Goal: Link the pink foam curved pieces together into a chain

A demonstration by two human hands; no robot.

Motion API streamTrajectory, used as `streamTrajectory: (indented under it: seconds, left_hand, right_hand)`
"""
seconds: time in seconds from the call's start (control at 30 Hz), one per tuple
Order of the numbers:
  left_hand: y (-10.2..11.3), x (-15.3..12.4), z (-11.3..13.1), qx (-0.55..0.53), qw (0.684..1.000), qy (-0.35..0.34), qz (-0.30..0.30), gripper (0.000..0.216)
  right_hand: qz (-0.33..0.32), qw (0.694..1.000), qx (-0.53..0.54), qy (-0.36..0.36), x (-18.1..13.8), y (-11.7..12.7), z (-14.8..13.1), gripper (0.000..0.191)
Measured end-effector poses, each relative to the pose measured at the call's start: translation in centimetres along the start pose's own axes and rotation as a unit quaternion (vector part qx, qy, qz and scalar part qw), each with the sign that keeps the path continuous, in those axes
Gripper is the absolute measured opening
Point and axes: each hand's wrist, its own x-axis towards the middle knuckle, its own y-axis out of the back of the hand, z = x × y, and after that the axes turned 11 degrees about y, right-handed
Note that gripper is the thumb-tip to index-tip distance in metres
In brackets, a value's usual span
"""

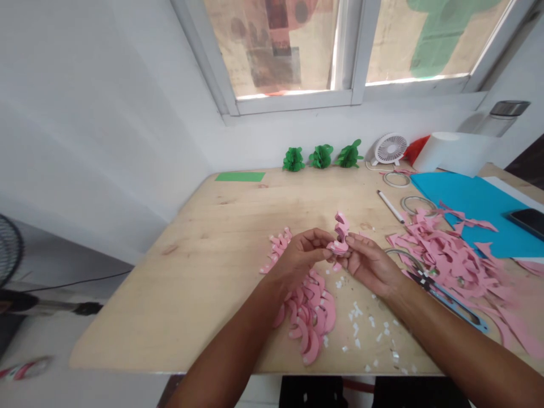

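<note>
Between my two hands is a small stack of curved pink paper cutouts (341,226), raised a little above the table. The fingers of my left hand (308,249) pinch its lower left side. My right hand (368,260) grips the same cutouts from the right, thumb and fingers closed on them. Under my left wrist lies a pile of curved pink paper pieces (310,317), several with pale spots at their tips. Beyond my left hand, more pink pieces (278,246) sit in a row, partly hidden by it.
Pink paper scraps (450,260), a blue cutter (454,300), tape rolls (419,205) and a white pen (390,205) lie to the right. White bits (356,311) dot the near table. Green paper turtles (321,156), a small fan (390,148) and blue sheets (463,198) are farther back.
</note>
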Motion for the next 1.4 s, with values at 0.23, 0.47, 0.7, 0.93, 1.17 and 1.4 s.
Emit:
streamTrajectory:
  seconds: [0.23, 0.47, 0.7, 0.93, 1.17, 1.4]
  left_hand:
    - [-0.4, -0.7, 0.8, 0.056, 0.998, -0.018, -0.013, 0.018]
    - [-0.8, -1.0, 1.5, 0.096, 0.995, -0.029, -0.009, 0.020]
    - [-0.5, -0.8, 1.3, 0.105, 0.994, -0.026, 0.017, 0.016]
    - [-0.5, -0.5, 1.0, 0.103, 0.993, -0.023, 0.047, 0.013]
    - [-0.7, -0.4, 1.0, 0.103, 0.992, -0.026, 0.069, 0.013]
    - [-0.7, -0.3, 0.7, 0.173, 0.976, -0.076, 0.110, 0.010]
  right_hand:
    - [0.010, 1.000, -0.002, -0.005, 0.0, -0.1, 0.1, 0.012]
    - [0.015, 1.000, 0.007, -0.012, 0.0, -0.1, 0.2, 0.010]
    - [0.015, 1.000, 0.013, -0.020, -0.1, -0.2, 0.1, 0.013]
    - [0.026, 0.999, -0.042, 0.004, 0.0, -0.1, 0.3, 0.015]
    - [0.040, 0.995, -0.085, 0.018, 0.0, -0.1, 0.5, 0.020]
    - [0.031, 0.993, -0.113, -0.011, -0.1, 0.0, 0.6, 0.025]
